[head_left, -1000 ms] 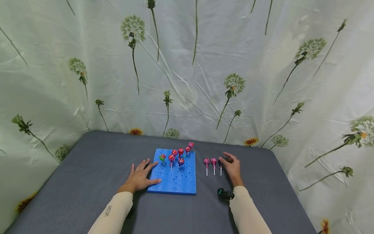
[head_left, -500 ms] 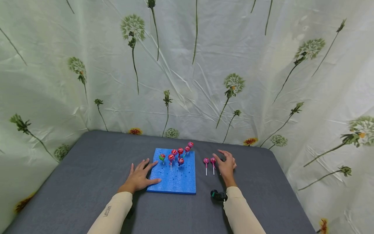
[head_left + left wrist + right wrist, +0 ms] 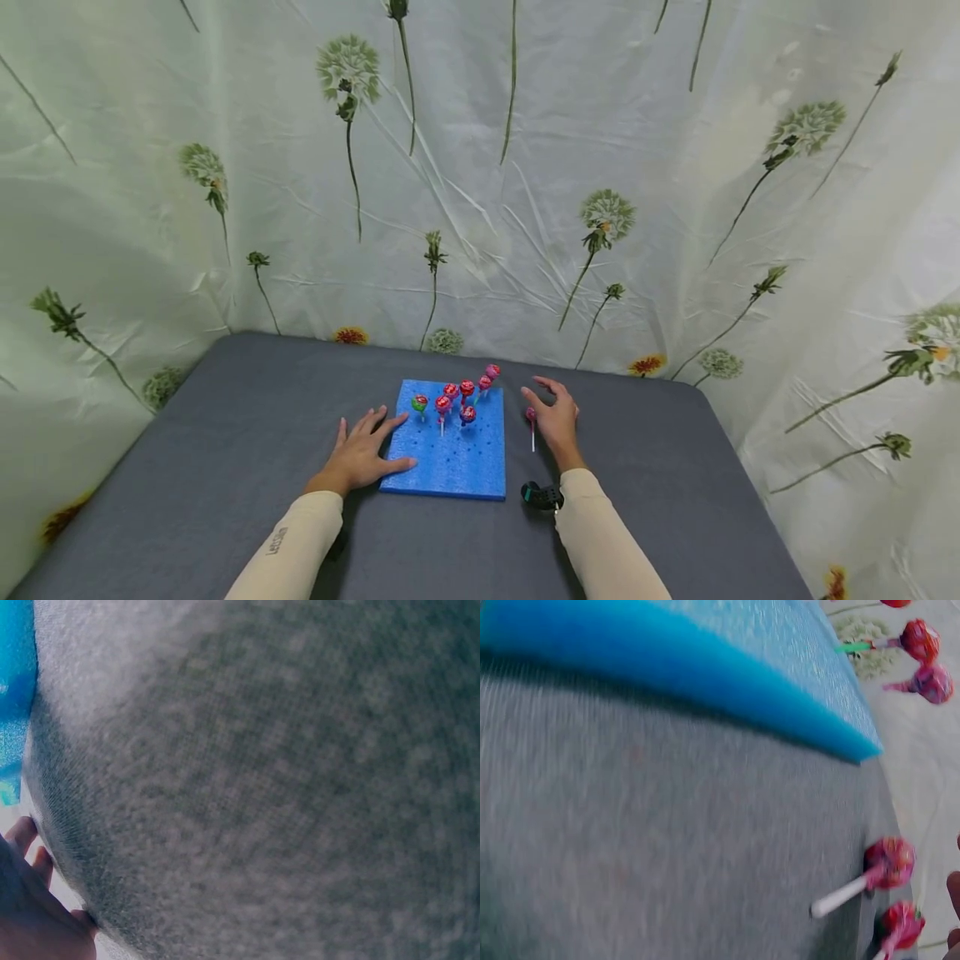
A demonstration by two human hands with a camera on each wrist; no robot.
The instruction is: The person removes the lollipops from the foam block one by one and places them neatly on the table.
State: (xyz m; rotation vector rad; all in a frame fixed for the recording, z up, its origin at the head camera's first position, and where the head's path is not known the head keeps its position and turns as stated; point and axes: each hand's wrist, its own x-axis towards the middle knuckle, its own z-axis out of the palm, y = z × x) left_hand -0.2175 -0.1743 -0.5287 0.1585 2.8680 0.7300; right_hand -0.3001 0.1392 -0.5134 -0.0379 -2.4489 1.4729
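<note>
My left hand [image 3: 358, 454] lies spread at the left edge of a blue foam board [image 3: 465, 479], thumb and a fingertip on its surface. Several wrapped lollipops [image 3: 442, 405] stand upright by their sticks in the board. My right hand [image 3: 558, 421] hovers over the table right of the board, thumb and index finger apart around the head of a pink lollipop [image 3: 531, 414] lying there. The right wrist view shows this lollipop [image 3: 891, 862] and a second one [image 3: 902, 924] beside it; fingertips [image 3: 954, 892] appear at the frame's edge, apart from both. The hand hides the other lollipops from the head view.
Rows of small holes mark the front of the board. A grey cloth covers the table [image 3: 645, 517], whose far edge meets a floral curtain [image 3: 487, 208]. A black wrist camera [image 3: 542, 496] sticks out left of my right wrist, low over the cloth.
My right hand has moved left along the row of lying lollipops, from the rightmost to the leftmost, covering those it passed. The left hand and board stay put.
</note>
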